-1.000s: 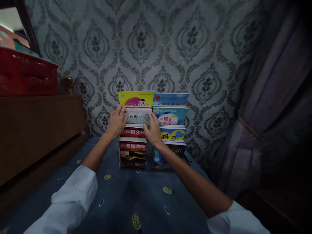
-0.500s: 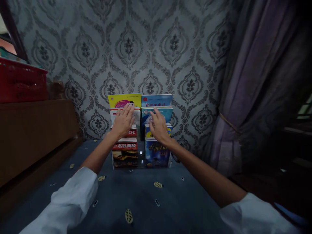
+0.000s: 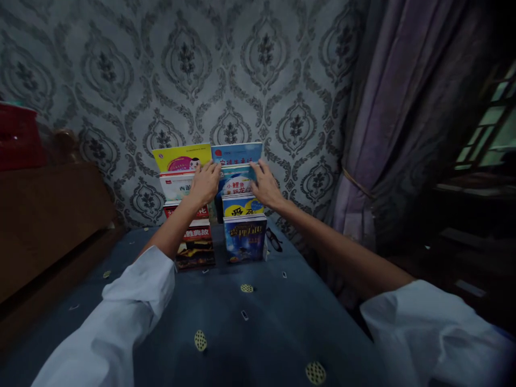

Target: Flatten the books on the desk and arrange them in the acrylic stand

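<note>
Books stand upright in two stepped columns on a dark blue patterned cloth. In the left column a yellow book is at the back, a white one before it, and red ones lower down. The right column has a blue book at the back, a teal one, a yellow one and a dark blue one in front. My left hand rests on the left column's upper inner side, fingers apart. My right hand has its fingers spread at the teal book's right edge. Neither hand grips a book.
Dark glasses lie right of the books. A wooden cabinet at the left carries a red basket. Patterned wallpaper rises behind, and a purple curtain hangs at the right.
The view has turned to the right, bringing the glasses into sight. My left hand has moved toward the gap between the columns; my right hand has shifted outward to the teal book's right edge.
</note>
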{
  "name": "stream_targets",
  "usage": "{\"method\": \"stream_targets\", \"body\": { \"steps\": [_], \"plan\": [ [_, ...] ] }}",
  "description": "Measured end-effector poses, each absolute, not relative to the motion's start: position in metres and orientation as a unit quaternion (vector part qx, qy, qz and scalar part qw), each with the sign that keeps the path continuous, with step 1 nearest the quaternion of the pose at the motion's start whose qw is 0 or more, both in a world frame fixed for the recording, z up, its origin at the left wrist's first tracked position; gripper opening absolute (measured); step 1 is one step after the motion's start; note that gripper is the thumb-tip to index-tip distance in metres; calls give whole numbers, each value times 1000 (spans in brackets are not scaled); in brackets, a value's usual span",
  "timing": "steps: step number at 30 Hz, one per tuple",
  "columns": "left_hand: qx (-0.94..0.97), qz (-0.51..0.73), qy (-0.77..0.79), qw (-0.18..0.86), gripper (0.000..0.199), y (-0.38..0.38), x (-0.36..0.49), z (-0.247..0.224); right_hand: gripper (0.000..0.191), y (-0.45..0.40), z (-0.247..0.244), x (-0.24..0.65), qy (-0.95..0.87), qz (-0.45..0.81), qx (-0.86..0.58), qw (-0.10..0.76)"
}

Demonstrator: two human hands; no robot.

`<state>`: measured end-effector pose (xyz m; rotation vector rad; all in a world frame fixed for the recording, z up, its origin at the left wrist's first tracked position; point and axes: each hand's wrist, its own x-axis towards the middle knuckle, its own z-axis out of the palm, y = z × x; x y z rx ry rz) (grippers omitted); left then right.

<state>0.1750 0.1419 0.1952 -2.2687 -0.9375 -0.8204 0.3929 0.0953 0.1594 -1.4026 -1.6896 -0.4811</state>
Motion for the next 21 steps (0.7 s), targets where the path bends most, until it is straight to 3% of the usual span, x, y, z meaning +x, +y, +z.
{"method": "stream_targets", "body": {
  "steps": [6,10,16,21],
  "plan": [
    [-838,-386,-299,245,48,117,171,177,67,90,129,403,-646,-176,-517,533],
    [-847,-445,-250,149,51,97,183,134,60,94,89,406,-596,-50,-531,600],
    [-815,-492,-305,33,60,111,207,81,50,110,67,409,-551,21,-552,625],
    [-817,-476,-323,42,57,123,213,69,50,115,64,410,-549,27,-544,634]
  ]
}}
